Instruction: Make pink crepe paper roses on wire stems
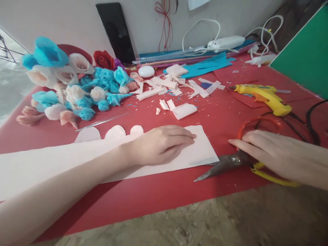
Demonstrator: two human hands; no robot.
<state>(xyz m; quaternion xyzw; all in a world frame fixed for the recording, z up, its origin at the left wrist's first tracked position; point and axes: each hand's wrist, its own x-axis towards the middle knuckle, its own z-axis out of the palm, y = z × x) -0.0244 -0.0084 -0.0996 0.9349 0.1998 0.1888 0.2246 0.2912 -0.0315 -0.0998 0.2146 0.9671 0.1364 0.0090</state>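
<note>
A long strip of pale pink paper (pixel 57 159) lies across the red table. My left hand (pixel 164 142) rests flat on it near its right end, fingers stretched out. My right hand (pixel 272 155) grips large scissors (pixel 230 163) with one red and one yellow handle. Their blades are parted at the strip's lower right corner: one passes under the paper, the other lies in front of its edge. Behind the strip, rounded paper petals (pixel 115 132) peek out, partly covered by it.
Blue, white and pink paper flowers (pixel 106 80) crowd the back left, near thin wires (pixel 104 120). Paper scraps (pixel 165 85) lie mid-table. A yellow glue gun (pixel 265 94) with a black cord sits right. A phone (pixel 116 31) leans on the wall; a green board (pixel 307 57) stands right.
</note>
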